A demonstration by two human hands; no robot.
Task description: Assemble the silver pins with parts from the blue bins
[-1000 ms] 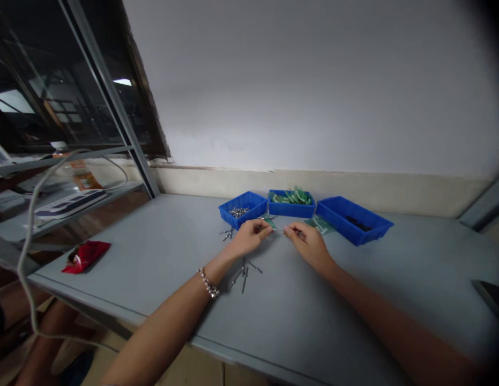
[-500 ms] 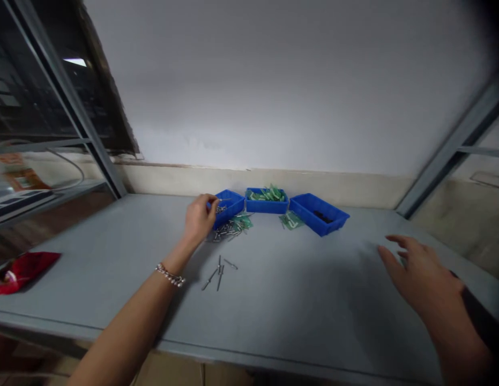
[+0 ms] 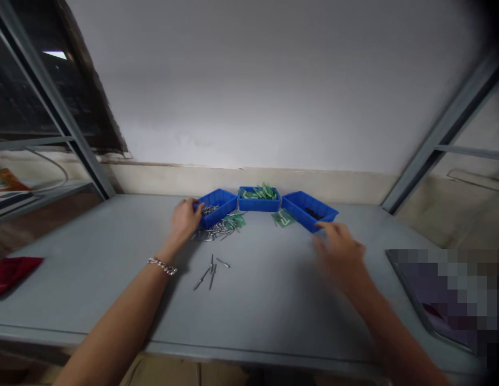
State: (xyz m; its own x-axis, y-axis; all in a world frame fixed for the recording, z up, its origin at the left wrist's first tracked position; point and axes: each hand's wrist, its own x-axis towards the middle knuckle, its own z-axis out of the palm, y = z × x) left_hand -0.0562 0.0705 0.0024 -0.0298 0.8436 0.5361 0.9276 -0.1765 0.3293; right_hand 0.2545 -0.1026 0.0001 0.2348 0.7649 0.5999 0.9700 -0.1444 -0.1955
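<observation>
My left hand (image 3: pixel 184 219) grips the near left rim of the left blue bin (image 3: pixel 216 204), which holds metal rivets. A heap of rivets (image 3: pixel 215 230) lies on the table just in front of that bin, partly over a green circuit board (image 3: pixel 235 220). My right hand (image 3: pixel 338 252) is blurred by motion above the table, just in front of the right blue bin (image 3: pixel 308 209); its fingers look loosely spread with nothing in them. The middle blue bin (image 3: pixel 257 199) holds green boards. Another green board (image 3: pixel 283 217) lies between the middle and right bins.
A few loose rivets (image 3: pixel 211 269) lie on the grey table (image 3: pixel 112 268) nearer me. A red packet (image 3: pixel 10 271) sits at the far left edge. A dark flat object (image 3: pixel 446 295), partly pixelated, lies at the right. A metal frame and shelving stand at the left.
My hands, together over a green board a second ago, have parted. The left took hold of the rivet bin and rivets now lie spilled before it. The right swung far right, then back toward the right bin.
</observation>
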